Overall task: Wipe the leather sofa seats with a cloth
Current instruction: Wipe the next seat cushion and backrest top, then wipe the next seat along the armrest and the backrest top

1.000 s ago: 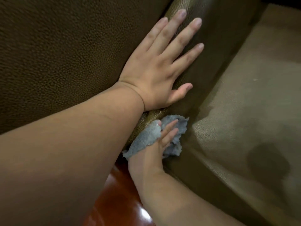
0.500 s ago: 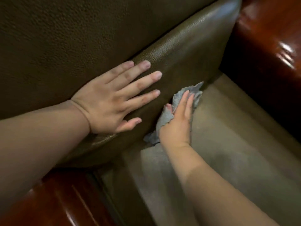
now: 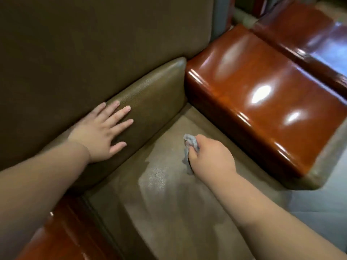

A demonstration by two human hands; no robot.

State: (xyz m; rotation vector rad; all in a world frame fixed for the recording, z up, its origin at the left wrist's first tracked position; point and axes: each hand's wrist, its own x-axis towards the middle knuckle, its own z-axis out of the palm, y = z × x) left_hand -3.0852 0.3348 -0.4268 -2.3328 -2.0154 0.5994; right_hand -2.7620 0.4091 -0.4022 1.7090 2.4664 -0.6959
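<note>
Grey cloth (image 3: 190, 145), bunched in the clenched fingers of the right hand (image 3: 210, 156), has moved from the backrest cushion (image 3: 155, 94) onto the seat (image 3: 169, 203): seat wiping begins. Left hand (image 3: 101, 132) stays flat, fingers spread, against the cushion.

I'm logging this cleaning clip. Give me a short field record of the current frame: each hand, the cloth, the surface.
left hand: flat, fingers spread, pressing on the back cushion
right hand: gripping the cloth
cloth: grey, bunched, on the seat
seat: tan leather, streaked sheen beside the cloth
armrest: glossy red-brown wood, right of seat
</note>
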